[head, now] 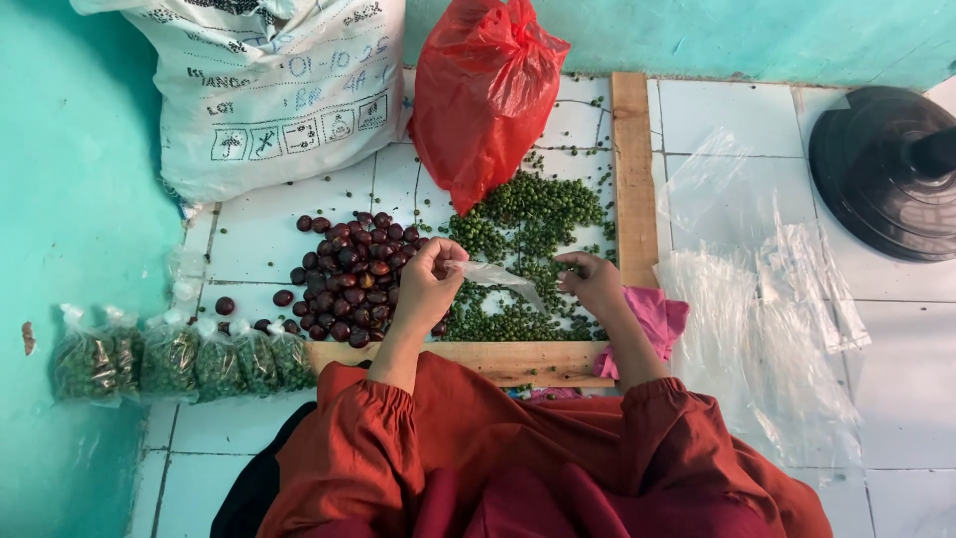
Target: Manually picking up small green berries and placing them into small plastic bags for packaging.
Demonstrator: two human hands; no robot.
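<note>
Bag: a small clear plastic bag [495, 276] sat mid-frame, stretched between both hands above the green peppercorns [523, 224].
Left hand [428, 284]: pinched the bag's left end.
Right hand [595, 283]: fingers curled at the right end — grip unclear.
Left of centre: dark red fruits [349, 279].
Lower left: filled packets [179, 357].
Top: red plastic bag [485, 95], white sack [269, 85].

Hands [513, 284], perhaps opening clear bag [498, 276]

small clear plastic bag [498, 276], limp, above green peppercorns [523, 224].
</note>
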